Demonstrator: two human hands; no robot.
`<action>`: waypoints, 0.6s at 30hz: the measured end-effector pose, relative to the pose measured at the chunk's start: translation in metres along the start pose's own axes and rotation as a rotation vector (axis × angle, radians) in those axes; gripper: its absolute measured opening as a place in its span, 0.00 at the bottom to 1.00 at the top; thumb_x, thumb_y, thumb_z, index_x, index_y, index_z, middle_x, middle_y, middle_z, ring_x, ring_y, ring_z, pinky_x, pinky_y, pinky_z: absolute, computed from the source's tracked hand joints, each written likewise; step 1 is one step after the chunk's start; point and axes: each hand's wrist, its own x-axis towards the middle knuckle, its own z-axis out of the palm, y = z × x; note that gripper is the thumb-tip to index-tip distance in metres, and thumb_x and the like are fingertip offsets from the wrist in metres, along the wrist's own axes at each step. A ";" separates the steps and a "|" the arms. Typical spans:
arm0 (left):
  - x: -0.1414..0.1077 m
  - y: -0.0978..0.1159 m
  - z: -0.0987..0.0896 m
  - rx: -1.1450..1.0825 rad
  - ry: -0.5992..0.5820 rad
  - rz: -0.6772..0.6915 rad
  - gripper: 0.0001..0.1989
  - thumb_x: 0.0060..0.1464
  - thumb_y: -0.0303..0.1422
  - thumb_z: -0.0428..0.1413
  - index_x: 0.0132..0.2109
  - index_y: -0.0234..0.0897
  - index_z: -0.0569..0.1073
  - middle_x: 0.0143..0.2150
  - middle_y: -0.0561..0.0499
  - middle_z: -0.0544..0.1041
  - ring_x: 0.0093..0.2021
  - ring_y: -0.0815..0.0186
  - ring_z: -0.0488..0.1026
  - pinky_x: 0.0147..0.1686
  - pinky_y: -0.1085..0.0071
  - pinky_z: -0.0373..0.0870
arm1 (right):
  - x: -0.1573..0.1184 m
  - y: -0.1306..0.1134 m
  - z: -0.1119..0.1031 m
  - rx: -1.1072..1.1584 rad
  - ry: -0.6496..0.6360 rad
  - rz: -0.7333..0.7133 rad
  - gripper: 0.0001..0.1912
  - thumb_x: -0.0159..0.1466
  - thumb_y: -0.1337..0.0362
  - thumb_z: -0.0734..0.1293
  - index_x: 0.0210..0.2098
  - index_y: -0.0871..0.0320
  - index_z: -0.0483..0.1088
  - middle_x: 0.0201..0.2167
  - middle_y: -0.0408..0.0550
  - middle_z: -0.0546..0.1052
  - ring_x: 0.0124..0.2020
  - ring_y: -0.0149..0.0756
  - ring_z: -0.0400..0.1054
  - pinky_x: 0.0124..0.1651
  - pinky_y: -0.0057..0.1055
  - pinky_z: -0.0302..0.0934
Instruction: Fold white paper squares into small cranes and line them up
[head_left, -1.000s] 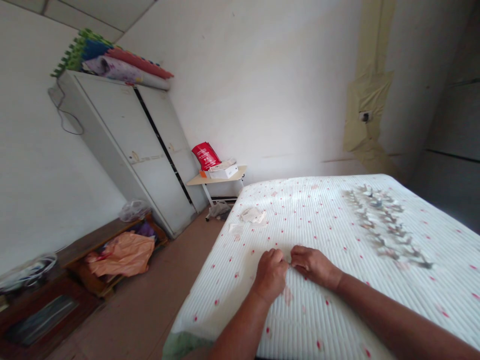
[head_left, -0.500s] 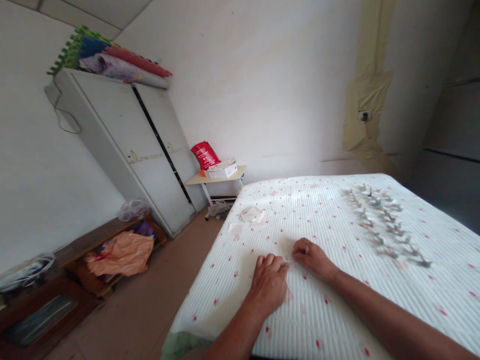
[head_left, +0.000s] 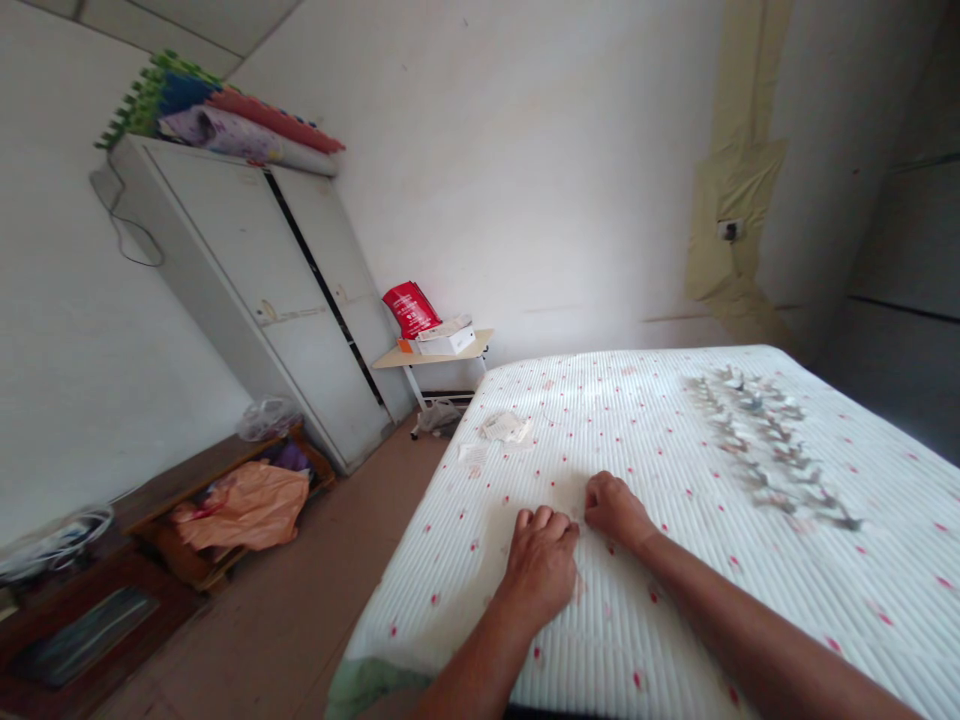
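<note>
Two bare hands lie low in the middle of the frame on one mattress (head_left: pixel 660 600), white with ribbed quilting and scattered red dots, which fills the lower right half of the picture. The left hand (head_left: pixel 541 566) rests palm down with its knuckles up and its fingers curled under toward the cloth; its forearm runs down to the bottom edge of the frame. The right hand (head_left: pixel 613 508) sits just beside it, slightly higher in the frame, also knuckles up with fingers bent in, and its forearm stretches away to the lower right corner. The two hands nearly meet at their fingertips, and whatever small thing may be pinched there is too small to tell; I cannot tell whether either hand grips anything. On the right part of the mattress lies one long loose row of small folded paper pieces (head_left: pixel 769 445), grey and white, too many and too blurred to count. Near the mattress's left edge, above the hands, lie two pale paper scraps (head_left: pixel 504 428). At upper left stands one grey two-door wardrobe (head_left: pixel 255 300) with a stack of coloured foam mats (head_left: pixel 217 110) on top, and at centre one small side table (head_left: pixel 435 358) bears one red bag (head_left: pixel 410 308).
</note>
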 end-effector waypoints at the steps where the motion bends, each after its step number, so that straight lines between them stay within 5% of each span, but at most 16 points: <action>1: 0.000 0.000 -0.001 -0.004 -0.004 0.000 0.12 0.54 0.31 0.48 0.45 0.40 0.70 0.38 0.50 0.71 0.42 0.64 0.61 0.41 0.63 0.54 | 0.001 0.002 0.000 -0.003 -0.001 -0.006 0.07 0.48 0.76 0.60 0.20 0.61 0.68 0.30 0.48 0.69 0.31 0.31 0.62 0.32 0.24 0.53; 9: -0.001 0.002 -0.005 -0.022 -0.006 0.007 0.13 0.53 0.31 0.48 0.46 0.39 0.69 0.39 0.48 0.71 0.42 0.62 0.61 0.41 0.63 0.55 | 0.002 0.027 -0.007 0.283 0.034 -0.092 0.06 0.46 0.75 0.62 0.16 0.59 0.66 0.28 0.46 0.71 0.34 0.34 0.66 0.37 0.26 0.58; 18: 0.000 0.003 -0.006 -0.026 -0.021 0.006 0.12 0.51 0.31 0.50 0.44 0.39 0.70 0.37 0.48 0.71 0.42 0.62 0.61 0.40 0.63 0.55 | 0.000 0.012 0.000 0.453 0.099 -0.142 0.05 0.48 0.71 0.65 0.24 0.58 0.72 0.41 0.50 0.71 0.45 0.37 0.65 0.50 0.33 0.56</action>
